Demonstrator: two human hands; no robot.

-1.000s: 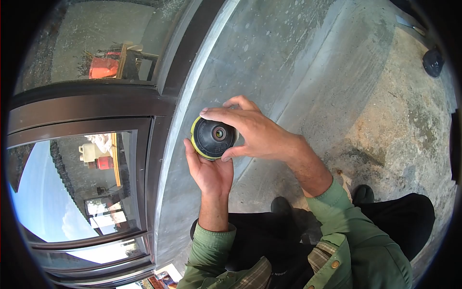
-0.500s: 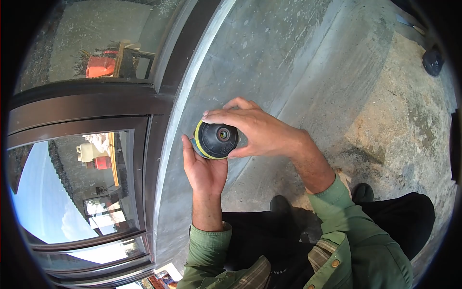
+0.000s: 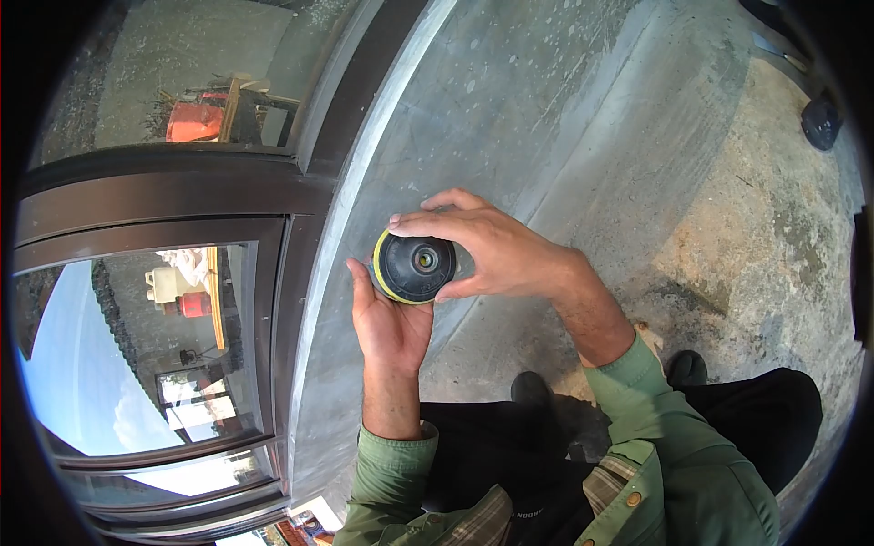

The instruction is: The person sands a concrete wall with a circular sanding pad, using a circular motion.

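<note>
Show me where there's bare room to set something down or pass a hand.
Smooth grey concrete lies bare beyond the right hand, beside the brown metal window frame. So does rough tan concrete between that forearm and a rounded black object. Crowded: around the round black yellow-rimmed disc, which the left hand also holds, and by the dark shoes.

Over here, the round disc (image 3: 416,267) sits between the two hands, with the left hand (image 3: 393,329) on its near side and the right hand (image 3: 510,247) reaching across from its right. Off to the person's left stands the window frame (image 3: 173,197), and a bucket (image 3: 194,121) and a jug (image 3: 165,285) show in its panes. Both shoes (image 3: 686,368) are on the concrete floor (image 3: 601,209), nearer the body than the disc. A bundle (image 3: 821,125) lies far ahead on the right, well apart from the hands.
</note>
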